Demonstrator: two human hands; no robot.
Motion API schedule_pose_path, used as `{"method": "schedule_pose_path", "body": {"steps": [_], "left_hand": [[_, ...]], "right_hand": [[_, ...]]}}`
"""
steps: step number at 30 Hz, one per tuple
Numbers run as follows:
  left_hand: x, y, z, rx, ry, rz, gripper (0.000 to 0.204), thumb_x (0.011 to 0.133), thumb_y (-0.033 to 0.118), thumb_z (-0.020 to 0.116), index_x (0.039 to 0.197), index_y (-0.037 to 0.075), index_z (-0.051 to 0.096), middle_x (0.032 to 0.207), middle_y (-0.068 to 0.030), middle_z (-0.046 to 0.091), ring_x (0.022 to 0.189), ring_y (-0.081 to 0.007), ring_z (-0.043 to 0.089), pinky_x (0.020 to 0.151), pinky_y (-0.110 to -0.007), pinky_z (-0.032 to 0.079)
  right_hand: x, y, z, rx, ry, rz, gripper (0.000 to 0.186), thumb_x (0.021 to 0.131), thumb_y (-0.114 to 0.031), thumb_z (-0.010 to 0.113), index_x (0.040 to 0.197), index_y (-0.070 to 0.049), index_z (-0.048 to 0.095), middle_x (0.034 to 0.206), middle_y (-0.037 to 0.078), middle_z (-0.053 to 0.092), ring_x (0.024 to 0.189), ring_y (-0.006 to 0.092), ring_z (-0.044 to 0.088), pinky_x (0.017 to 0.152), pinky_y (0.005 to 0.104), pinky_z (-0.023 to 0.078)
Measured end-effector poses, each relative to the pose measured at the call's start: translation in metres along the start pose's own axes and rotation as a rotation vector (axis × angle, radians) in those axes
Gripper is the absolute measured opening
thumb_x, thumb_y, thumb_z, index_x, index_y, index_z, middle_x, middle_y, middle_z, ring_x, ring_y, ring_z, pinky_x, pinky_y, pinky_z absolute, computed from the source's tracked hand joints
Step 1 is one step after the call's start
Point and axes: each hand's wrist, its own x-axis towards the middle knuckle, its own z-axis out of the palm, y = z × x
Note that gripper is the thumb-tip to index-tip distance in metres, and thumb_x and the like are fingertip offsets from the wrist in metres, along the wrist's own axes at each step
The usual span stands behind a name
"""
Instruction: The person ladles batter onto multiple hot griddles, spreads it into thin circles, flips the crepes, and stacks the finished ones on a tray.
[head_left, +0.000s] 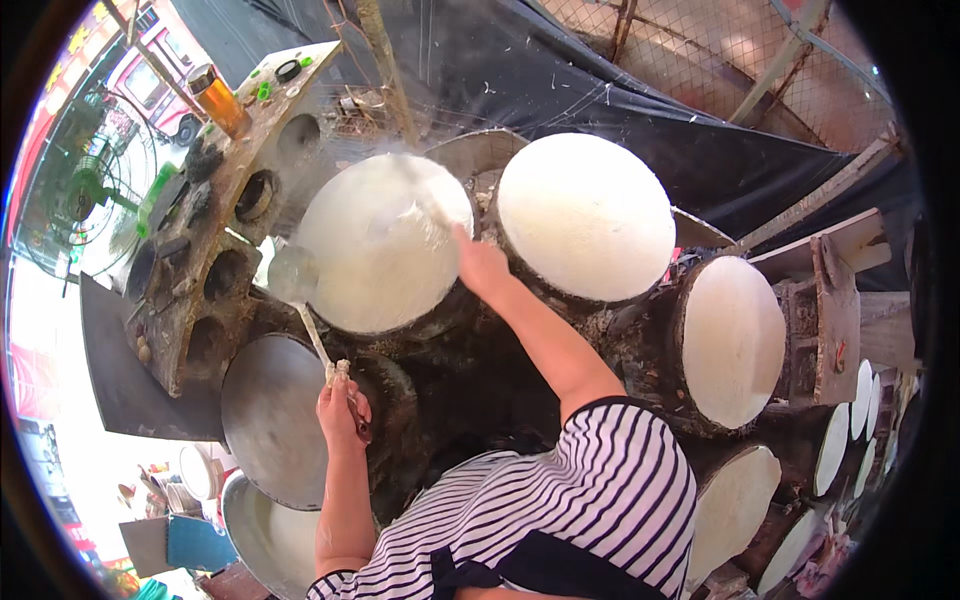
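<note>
My left hand (344,405) is closed around the handle of a ladle (293,277), its round bowl up at the left rim of a pan. That round pan is covered by a white layer (375,270), with steam over it. Across its right side reaches my right hand (482,265), closed on a brownish tool (430,205) whose shape is smeared by motion. Below the ladle's bowl lies a bare grey round pan (275,420), close beside my left hand. A second white-covered round pan (588,215) stands to the right of my right hand.
More white round pans (733,342) curve along the right side. A large pot of pale liquid (275,535) stands at the lower left. A sooty stove ledge (235,215) carries an amber bottle (218,100). A green fan (90,190) is at far left; black sheeting (600,110) hangs behind.
</note>
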Motion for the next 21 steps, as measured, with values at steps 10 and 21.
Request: {"method": "schedule_pose_path", "body": {"steps": [10,21], "left_hand": [[-0.003,0.003,0.018,0.009,-0.057,0.011,0.017,0.091,0.02,0.052,0.083,0.005,0.049,0.064,-0.0016,0.047,0.039,-0.0109,0.042,0.032,-0.025,0.035],[-0.002,-0.005,0.013,0.04,-0.069,-0.008,0.019,0.091,0.021,0.054,0.081,0.005,0.05,0.064,-0.0017,0.049,0.039,-0.0107,0.044,0.032,-0.025,0.036]], "right_hand": [[-0.016,0.007,-0.014,-0.026,0.083,0.108,0.049,0.083,-0.01,0.043,0.131,-0.008,0.039,0.08,0.02,0.061,0.067,0.0352,0.062,0.058,0.0471,0.048],[-0.026,0.01,-0.034,-0.032,0.118,0.006,0.044,0.088,-0.011,0.039,0.131,-0.015,0.038,0.082,0.017,0.061,0.07,0.037,0.062,0.061,0.0471,0.048]]}}
